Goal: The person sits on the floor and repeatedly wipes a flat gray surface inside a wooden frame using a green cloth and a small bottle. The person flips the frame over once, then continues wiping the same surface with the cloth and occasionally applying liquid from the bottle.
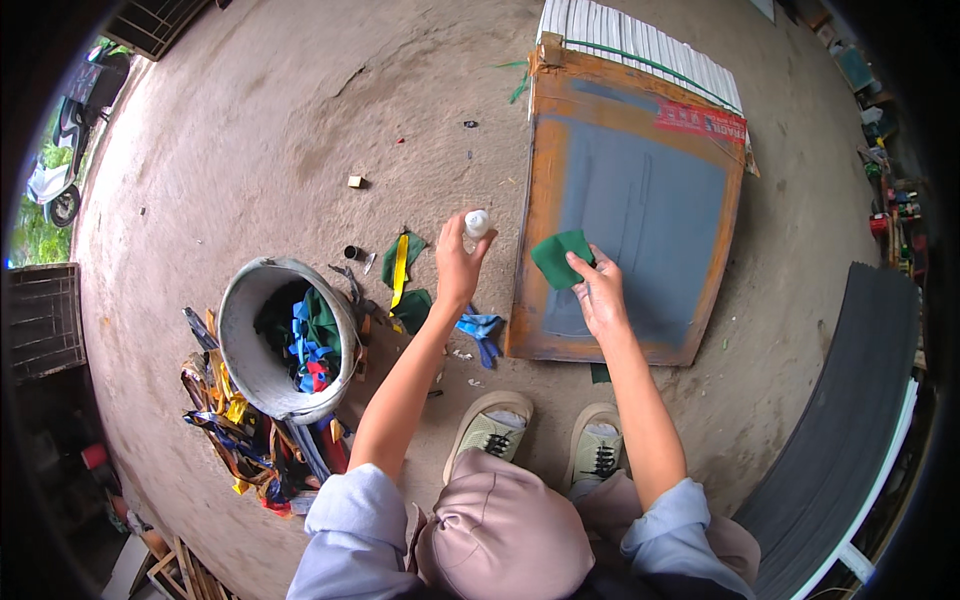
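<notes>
My left hand (461, 262) is closed around a small bottle (478, 223) with a whitish top, held above the concrete floor. A square piece of green cloth (560, 257) is pinched between the thumb and fingers of my right hand (601, 292). Beneath that hand lies a flat brown board (722, 270) with a large grey painted area and a red tape strip near its far edge. Whether the cloth touches the board I cannot tell. On the floor by my left forearm are green scraps with a yellow strip (400, 268) and a blue cloth scrap (480, 326).
A grey bucket (232, 330) of colourful scraps stands at left, with more scraps (225, 410) heaped beside it. A stack of white sheets (640, 45) extends beyond the board. Dark corrugated sheeting (830, 420) lies at right. A small yellowish block (357, 182) sits farther off.
</notes>
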Demonstrator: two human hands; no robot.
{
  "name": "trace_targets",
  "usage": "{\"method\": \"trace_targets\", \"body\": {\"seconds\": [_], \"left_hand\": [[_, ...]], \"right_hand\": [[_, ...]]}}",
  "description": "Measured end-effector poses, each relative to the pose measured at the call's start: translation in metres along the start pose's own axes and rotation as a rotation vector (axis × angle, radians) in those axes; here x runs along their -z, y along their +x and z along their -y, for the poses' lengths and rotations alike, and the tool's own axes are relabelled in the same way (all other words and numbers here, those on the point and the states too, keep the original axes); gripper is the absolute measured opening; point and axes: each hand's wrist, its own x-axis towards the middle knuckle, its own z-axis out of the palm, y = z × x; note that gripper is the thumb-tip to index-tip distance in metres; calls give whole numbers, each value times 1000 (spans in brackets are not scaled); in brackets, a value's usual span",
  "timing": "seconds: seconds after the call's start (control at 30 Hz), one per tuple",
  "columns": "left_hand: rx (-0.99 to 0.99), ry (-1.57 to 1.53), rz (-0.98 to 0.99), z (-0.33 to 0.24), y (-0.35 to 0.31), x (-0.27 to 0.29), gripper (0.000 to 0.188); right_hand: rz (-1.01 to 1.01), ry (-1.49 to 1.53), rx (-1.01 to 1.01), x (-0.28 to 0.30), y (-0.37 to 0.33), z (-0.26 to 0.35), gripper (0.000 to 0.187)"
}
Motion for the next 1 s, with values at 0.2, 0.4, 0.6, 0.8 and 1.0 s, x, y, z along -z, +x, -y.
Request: {"method": "trace_targets", "body": {"seconds": [0.2,0.4,0.6,0.8,1.0], "left_hand": [[78,-117,354,-60,-4,25,37],[-128,208,636,-109,3,13,48],[-305,404,625,-132,13,1,39],[-431,449,580,-128,15,-5,36],[-484,468,567,-125,16,-5,35]], "right_hand": [[17,21,12,-7,-13,16,28],[86,38,51,10,-15,28,26],[66,64,90,28,-10,36,21],[18,46,65,24,-14,39,20],[25,55,59,23,-9,37,22]]}}
